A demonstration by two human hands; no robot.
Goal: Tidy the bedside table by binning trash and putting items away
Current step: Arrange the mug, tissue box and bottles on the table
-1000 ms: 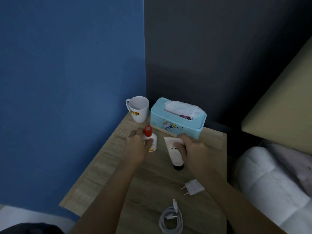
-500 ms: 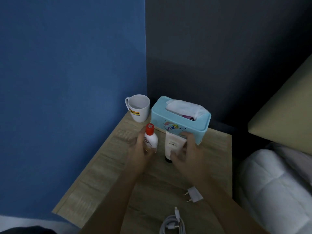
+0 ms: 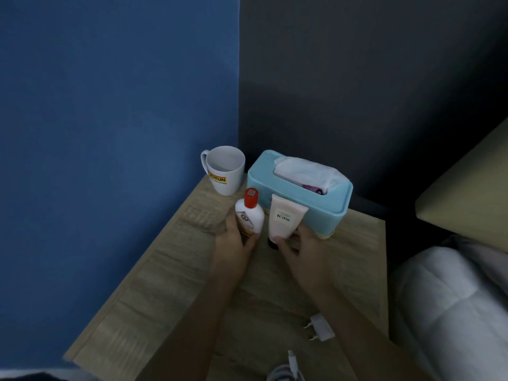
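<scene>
My left hand (image 3: 236, 239) grips a small white bottle (image 3: 249, 217) with a red cap, held upright over the wooden bedside table (image 3: 170, 273). Beside it my right hand (image 3: 298, 247) holds a cream tube (image 3: 284, 220), its dark cap pointing down and its crimped end up. Both stand just in front of the light blue tissue box (image 3: 302, 193). A white mug (image 3: 224, 169) with a yellow logo sits in the back left corner of the table.
A white plug adapter (image 3: 320, 327) lies near the table's right front, and a coiled white cable (image 3: 286, 371) at the bottom edge. Blue and dark walls meet behind the table. A white duvet (image 3: 450, 306) and a beige headboard (image 3: 467, 188) are on the right.
Both hands have lifted their items off the table. The tube has swung from lying flat to upright, and the bottle has risen beside it.
</scene>
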